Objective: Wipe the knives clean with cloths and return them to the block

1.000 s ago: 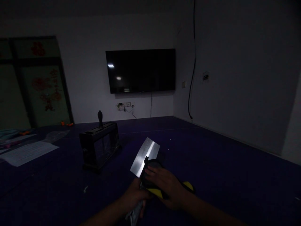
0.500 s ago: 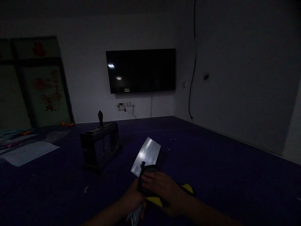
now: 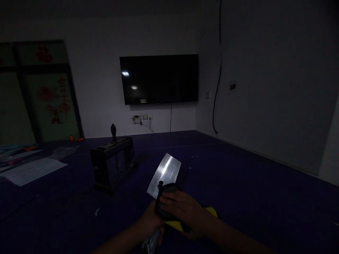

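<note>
A cleaver with a broad shiny blade [image 3: 164, 173] points up and away from me in the middle of the view. My left hand [image 3: 150, 219] is closed around its handle end, most of which is hidden; a crumpled, plastic-like bit [image 3: 151, 244] shows below the fist. My right hand [image 3: 182, 210] presses a grey and yellow cloth with black edging [image 3: 173, 225] over the lower part of the blade. Left of the blade stands a black knife block [image 3: 112, 164] with see-through sides, and one black handle [image 3: 113, 132] sticks up from its top.
Everything stands on a dark blue surface [image 3: 225, 183]. White paper sheets [image 3: 35, 171] and clear plastic wrap [image 3: 63, 151] lie at the left. A white scrap [image 3: 97, 211] is near the block. A television [image 3: 160, 79] hangs on the far wall; a black cable [image 3: 217, 88] runs down the right wall.
Almost nothing differs. The glare on the blade has shifted slightly, and both hands keep their hold with the cloth in the same place.
</note>
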Motion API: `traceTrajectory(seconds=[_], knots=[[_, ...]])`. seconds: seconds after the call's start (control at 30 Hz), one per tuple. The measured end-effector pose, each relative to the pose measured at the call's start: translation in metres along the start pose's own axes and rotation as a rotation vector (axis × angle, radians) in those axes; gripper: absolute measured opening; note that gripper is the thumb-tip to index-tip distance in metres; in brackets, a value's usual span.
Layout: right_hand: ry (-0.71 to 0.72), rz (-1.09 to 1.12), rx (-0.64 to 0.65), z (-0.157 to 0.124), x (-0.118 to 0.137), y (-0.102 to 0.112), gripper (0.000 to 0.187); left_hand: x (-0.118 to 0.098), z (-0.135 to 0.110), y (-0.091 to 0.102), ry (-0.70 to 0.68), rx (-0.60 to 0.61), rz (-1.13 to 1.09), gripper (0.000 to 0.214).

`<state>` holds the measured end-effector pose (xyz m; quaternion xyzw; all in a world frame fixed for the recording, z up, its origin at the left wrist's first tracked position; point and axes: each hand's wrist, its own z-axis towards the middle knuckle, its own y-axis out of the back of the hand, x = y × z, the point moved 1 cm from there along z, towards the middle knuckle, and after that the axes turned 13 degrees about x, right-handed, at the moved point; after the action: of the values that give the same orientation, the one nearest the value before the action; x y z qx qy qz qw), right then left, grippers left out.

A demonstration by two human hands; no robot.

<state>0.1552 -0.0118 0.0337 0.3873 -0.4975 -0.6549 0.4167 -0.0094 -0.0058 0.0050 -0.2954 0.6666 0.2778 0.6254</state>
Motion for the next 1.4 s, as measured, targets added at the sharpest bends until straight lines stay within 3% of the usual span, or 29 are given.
traceTrajectory(seconds=[0.23,0.47,0.63,0.77,1.0,1.2,1.4], knots=[[-0.027,-0.020,-0.048,-0.005,-0.011,-0.008,0.065,0.003,0.003,0.008,0.012,0.027,-0.048,0.034],[-0.046,-0.008,-0.014,-0.004,-0.004,-0.004,0.065,0.005,0.000,0.006,0.015,0.025,-0.065,0.031],[-0.008,-0.005,-0.029,-0.002,-0.001,-0.003,0.065,0.004,-0.001,0.003,0.012,0.067,0.018,0.045],[0.017,-0.009,-0.015,0.000,0.001,-0.002,0.069,0.004,-0.001,0.000,0.073,0.037,0.052,0.068],[0.024,-0.004,-0.003,0.002,0.002,-0.001,0.074,-0.003,-0.005,-0.005,0.113,0.005,0.078,0.074],[0.004,-0.058,-0.003,0.003,0.002,-0.007,0.075,-0.001,-0.004,-0.005,0.071,-0.001,0.045,0.064],[-0.039,-0.106,-0.054,0.000,-0.004,-0.010,0.067,0.004,-0.001,0.002,0.031,0.013,-0.009,0.035]])
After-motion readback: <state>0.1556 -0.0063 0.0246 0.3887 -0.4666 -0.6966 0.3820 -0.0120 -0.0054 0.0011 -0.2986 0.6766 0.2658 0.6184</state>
